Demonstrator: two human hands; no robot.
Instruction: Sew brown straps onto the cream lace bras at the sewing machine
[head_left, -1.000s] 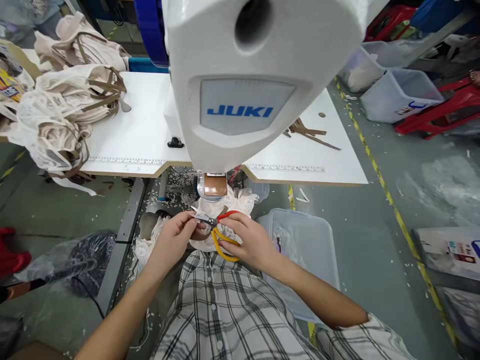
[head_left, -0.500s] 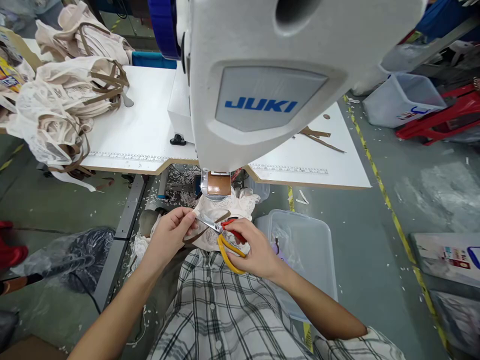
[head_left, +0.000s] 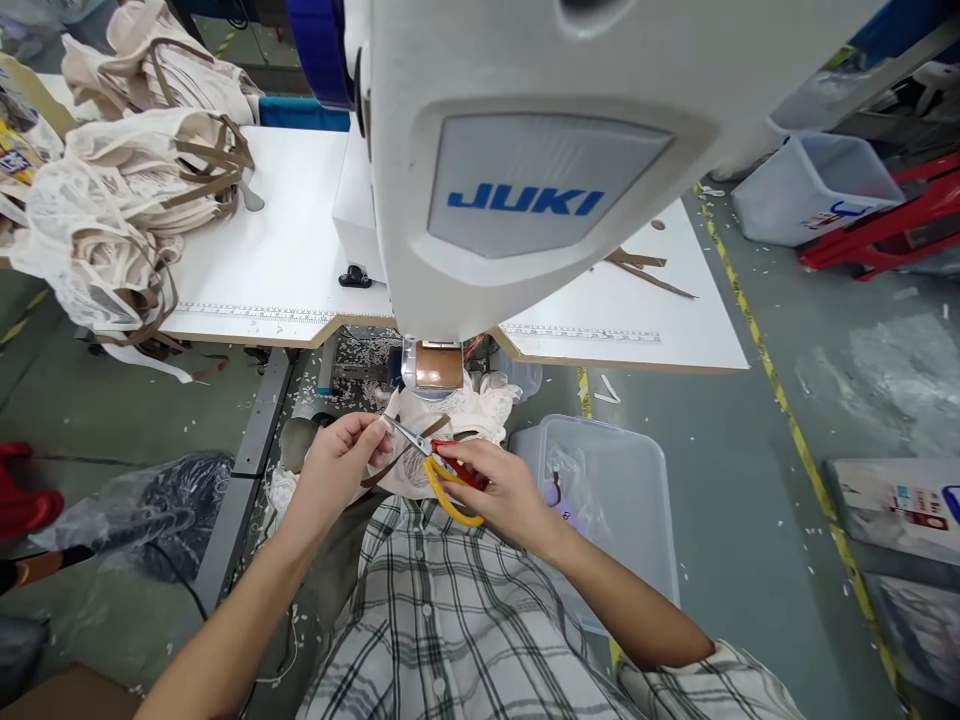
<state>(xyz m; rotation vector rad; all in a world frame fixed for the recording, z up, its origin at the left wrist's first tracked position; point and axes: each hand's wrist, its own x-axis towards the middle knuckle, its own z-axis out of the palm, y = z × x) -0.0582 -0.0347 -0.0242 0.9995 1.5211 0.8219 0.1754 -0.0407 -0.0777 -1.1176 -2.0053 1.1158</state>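
Between the thumb and fingers of my left hand (head_left: 337, 465) is the edge of a cream lace garment (head_left: 480, 405) with brown straps. My right hand (head_left: 499, 490) grips scissors (head_left: 435, 478) with one red and one yellow handle. Their blades point left, with the tips at the fabric beside my left fingertips. The scissors' handles are close together. The garment hangs under the sewing machine head (head_left: 525, 60) and in front of my checked shirt; its far part lies against the metal and brown plate (head_left: 439, 365). My fingers hide the exact bit at the blade tips.
On the white table (head_left: 292, 210), a heap of cream lace garments (head_left: 112, 210) with brown straps lies left. Brown strips (head_left: 645, 265) lie right. A clear plastic bin (head_left: 630, 500) stands beside my right forearm. Fabric scraps dot the floor.
The scissors' handles have come closer together, and my right hand has shifted slightly left. My left hand keeps its pinch on the fabric. The view has tilted slightly.
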